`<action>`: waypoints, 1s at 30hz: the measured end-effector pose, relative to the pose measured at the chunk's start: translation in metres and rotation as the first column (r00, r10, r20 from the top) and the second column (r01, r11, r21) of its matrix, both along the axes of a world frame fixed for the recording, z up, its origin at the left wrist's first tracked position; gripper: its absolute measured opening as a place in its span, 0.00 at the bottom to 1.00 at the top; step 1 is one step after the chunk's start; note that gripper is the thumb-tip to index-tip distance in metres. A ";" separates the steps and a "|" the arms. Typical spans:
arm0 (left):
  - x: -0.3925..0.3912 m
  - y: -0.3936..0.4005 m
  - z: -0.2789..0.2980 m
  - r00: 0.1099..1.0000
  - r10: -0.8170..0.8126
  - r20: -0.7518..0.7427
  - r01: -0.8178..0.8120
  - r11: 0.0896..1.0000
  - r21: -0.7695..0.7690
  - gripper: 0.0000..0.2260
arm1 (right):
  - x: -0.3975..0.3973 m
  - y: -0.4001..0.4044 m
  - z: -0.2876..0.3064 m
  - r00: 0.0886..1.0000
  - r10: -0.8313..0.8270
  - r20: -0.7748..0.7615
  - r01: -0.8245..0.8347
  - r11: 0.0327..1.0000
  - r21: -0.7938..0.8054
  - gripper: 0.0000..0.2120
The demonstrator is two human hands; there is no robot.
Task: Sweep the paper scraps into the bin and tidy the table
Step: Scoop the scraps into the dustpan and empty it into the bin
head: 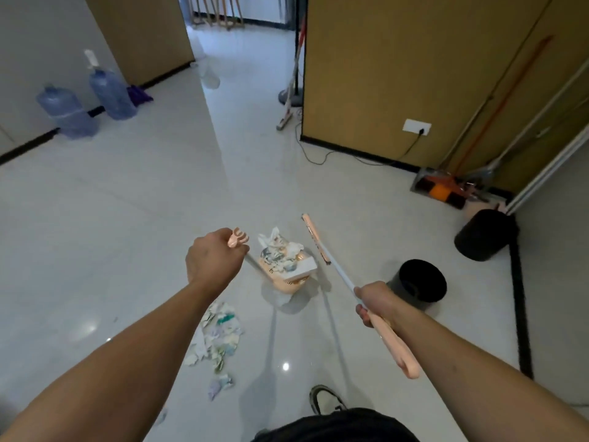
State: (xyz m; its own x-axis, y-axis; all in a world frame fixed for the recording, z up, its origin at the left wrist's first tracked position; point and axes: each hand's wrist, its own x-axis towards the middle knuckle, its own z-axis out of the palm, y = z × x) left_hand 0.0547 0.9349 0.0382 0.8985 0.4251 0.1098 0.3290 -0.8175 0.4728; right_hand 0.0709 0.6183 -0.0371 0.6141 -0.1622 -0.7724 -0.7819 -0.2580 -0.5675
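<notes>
My left hand (212,260) is closed around the top of the handle of a pink dustpan (288,275), lifted off the floor and heaped with paper scraps (282,250). My right hand (376,303) grips the pink-and-white handle of a broom (318,240), whose narrow head is raised beside the dustpan. A pile of torn paper scraps (220,336) lies on the white floor below my left forearm. A black bin (420,282) stands open just right of the broom, close to my right hand.
A second black bin (486,234) stands further right by a black floor strip. Brooms and a dustpan (443,189) lean in the right corner. Two water jugs (92,103) stand at the left wall. A cable trails from a wall socket (416,126). My shoe (325,400) is below.
</notes>
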 end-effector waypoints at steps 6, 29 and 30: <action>0.044 -0.060 0.018 0.975 -0.216 0.051 0.217 0.976 -0.012 0.09 | -0.030 -0.061 0.009 0.970 -0.240 0.028 0.240 0.971 -0.006 0.07; 0.165 -0.330 0.055 0.511 -0.860 0.019 0.743 0.452 0.494 0.09 | 0.015 -0.293 0.046 0.920 -0.369 0.132 0.390 0.895 -0.215 0.07; 0.167 -0.337 0.056 0.500 -0.866 0.016 0.744 0.439 0.503 0.09 | 0.017 -0.298 0.047 0.929 -0.350 0.119 0.368 0.901 -0.228 0.06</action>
State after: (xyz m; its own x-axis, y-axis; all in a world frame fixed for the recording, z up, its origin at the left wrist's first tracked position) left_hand 0.2219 0.5980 0.0941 0.7167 -0.6178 0.3234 -0.6536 -0.7569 0.0026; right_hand 0.0881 0.3205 0.0094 0.5321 -0.5585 -0.6363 -0.8061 -0.1043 -0.5825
